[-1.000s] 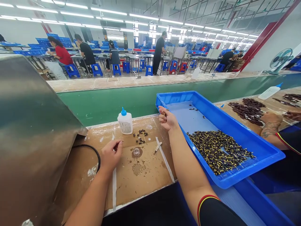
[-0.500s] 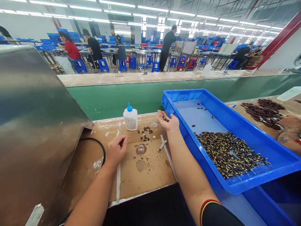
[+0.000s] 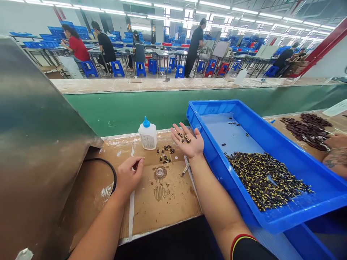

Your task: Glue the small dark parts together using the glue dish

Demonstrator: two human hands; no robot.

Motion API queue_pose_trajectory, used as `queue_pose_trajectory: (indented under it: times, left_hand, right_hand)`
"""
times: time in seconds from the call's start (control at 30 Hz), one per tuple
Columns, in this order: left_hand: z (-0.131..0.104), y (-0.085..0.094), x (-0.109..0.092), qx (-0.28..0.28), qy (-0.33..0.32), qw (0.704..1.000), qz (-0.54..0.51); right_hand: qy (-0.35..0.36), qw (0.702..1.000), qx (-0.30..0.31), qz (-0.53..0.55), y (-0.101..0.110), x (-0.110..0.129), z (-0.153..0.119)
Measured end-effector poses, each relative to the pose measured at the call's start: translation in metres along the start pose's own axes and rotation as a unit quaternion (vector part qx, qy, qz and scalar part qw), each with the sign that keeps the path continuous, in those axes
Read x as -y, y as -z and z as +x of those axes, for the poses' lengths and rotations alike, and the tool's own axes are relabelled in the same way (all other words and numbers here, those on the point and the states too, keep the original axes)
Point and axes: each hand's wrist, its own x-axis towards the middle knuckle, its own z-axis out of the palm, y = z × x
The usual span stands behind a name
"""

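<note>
The right hand (image 3: 188, 142) has opened flat, palm up, cradling small dark parts (image 3: 184, 137), now left of the blue tray (image 3: 298, 213); the left hand (image 3: 128, 175) stays loosely curled on the cardboard (image 3: 168, 202).

Bottle (image 3: 148, 133) at the counter's (image 3: 168, 202) back edge, loose parts (image 3: 165, 153) just in front of it. Tray (image 3: 320, 187) hanging over the right edge, heap of parts (image 3: 265, 178) inside, toward its near end. Metal housing (image 3: 35, 144) over the left end.

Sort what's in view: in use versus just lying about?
In use: right hand palm up with small black-and-yellow parts; blue plastic tray of the same; left hand on cardboard.
Lying about: white glue bottle; coiled black cable.
</note>
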Motion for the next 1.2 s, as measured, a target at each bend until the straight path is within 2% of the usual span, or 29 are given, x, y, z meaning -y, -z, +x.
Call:
queue_pose_trajectory:
  times: [0.17, 0.2, 0.27, 0.3, 0.37, 0.4, 0.47, 0.53, 0.63, 0.77, 0.9, 1.0, 1.1, 1.2]
  left_hand:
    - [0.001, 0.001, -0.003, 0.000, -0.009, 1.000, 0.004]
    - [0.001, 0.001, -0.004, 0.001, -0.007, 1.000, 0.006]
    - [0.001, 0.001, -0.005, 0.004, -0.003, 1.000, 0.005]
    - [0.001, 0.000, -0.005, 0.004, -0.003, 1.000, 0.004]
    - [0.000, 0.000, -0.004, 0.003, -0.007, 1.000, 0.002]
    - [0.000, -0.001, -0.003, 0.003, -0.010, 1.000, 0.003]
    - [0.000, -0.002, -0.001, 0.007, -0.015, 1.000, 0.006]
    - [-0.001, -0.004, 0.001, 0.016, -0.018, 1.000, 0.010]
    - [-0.002, -0.007, 0.004, 0.029, -0.016, 0.999, 0.017]
    - [-0.002, -0.010, 0.006, 0.024, -0.013, 0.999, 0.022]
    - [-0.002, -0.011, 0.008, 0.016, -0.017, 1.000, 0.015]
    - [-0.001, -0.011, 0.007, 0.015, -0.022, 1.000, 0.007]
    - [-0.001, -0.011, 0.005, 0.018, -0.025, 1.000, 0.000]
    - [-0.001, -0.010, 0.003, 0.021, -0.027, 0.999, -0.004]
  right_hand:
    - [0.004, 0.999, 0.029, -0.020, -0.002, 0.001, -0.004]
    - [0.014, 0.998, 0.030, -0.050, 0.000, 0.002, -0.003]
    - [0.049, 0.977, 0.005, -0.208, 0.006, 0.004, 0.002]
    - [0.068, 0.948, -0.018, -0.312, 0.011, 0.004, 0.006]
    - [0.094, 0.865, -0.066, -0.488, 0.022, 0.001, 0.014]
    - [0.101, 0.830, -0.081, -0.543, 0.027, -0.002, 0.017]
    - [0.111, 0.783, -0.089, -0.605, 0.035, -0.012, 0.020]
    - [0.117, 0.728, -0.068, -0.672, 0.038, -0.024, 0.020]
    - [0.110, 0.643, 0.008, -0.758, 0.036, -0.040, 0.018]
    - [0.113, 0.550, 0.095, -0.822, 0.032, -0.043, 0.017]
    - [0.128, 0.479, 0.136, -0.858, 0.033, -0.042, 0.011]
    - [0.127, 0.442, 0.166, -0.873, 0.037, -0.049, 0.006]
    - [0.130, 0.421, 0.171, -0.881, 0.043, -0.051, 0.004]
    - [0.137, 0.414, 0.160, -0.885, 0.046, -0.045, 0.007]
